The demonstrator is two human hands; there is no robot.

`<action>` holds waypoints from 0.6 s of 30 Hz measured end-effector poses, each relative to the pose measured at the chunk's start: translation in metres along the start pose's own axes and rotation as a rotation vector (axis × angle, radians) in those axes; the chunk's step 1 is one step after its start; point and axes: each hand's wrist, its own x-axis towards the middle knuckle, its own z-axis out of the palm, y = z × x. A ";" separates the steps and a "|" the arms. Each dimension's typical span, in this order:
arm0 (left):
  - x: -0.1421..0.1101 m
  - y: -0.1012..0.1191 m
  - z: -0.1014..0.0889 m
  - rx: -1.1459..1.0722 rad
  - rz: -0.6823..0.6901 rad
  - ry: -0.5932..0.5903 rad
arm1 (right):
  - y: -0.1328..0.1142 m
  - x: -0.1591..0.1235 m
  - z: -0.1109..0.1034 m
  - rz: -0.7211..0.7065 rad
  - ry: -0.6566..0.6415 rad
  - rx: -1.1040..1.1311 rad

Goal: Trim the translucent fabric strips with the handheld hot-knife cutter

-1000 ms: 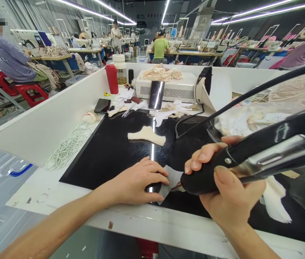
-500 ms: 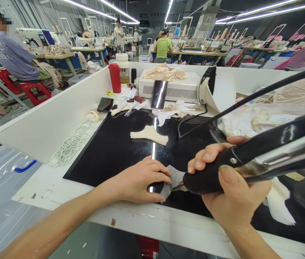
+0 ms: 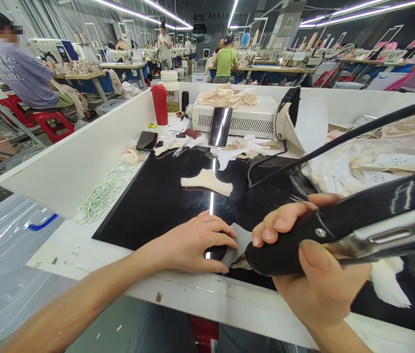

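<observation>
My right hand [image 3: 313, 264] is wrapped round a black handheld tool [image 3: 347, 220] with a metal lever and a black cable [image 3: 339, 139] running off to the right; its tip points down at a small grey fabric piece [image 3: 239, 242] on the black work mat [image 3: 163, 196]. My left hand [image 3: 192, 242] lies on the mat with its fingers curled, thumb and fingertips pressing the grey piece's left edge. A cream fabric piece [image 3: 207, 181] lies further back on the mat. White fabric [image 3: 385, 282] shows under my right hand.
White partition walls [image 3: 82, 152] enclose the table. At the back stand a red bottle [image 3: 160, 104], a jar [image 3: 172, 93], a white box [image 3: 236, 120] topped with fabric, two phones [image 3: 220, 126] and scraps. Elastic bands [image 3: 104, 191] lie left. A clear bag of fabric [image 3: 357, 162] sits right. Other people work beyond.
My view has shifted slightly. Both hands stay on the grey piece; the tool's tip has edged closer to my left fingers.
</observation>
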 end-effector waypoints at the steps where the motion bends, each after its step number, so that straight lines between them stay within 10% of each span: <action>1: 0.000 0.000 0.000 -0.002 0.002 0.004 | 0.001 -0.001 0.000 0.005 -0.004 -0.003; 18: 0.005 0.002 0.011 0.134 0.055 -0.031 | -0.005 0.036 -0.033 -0.137 0.221 -0.119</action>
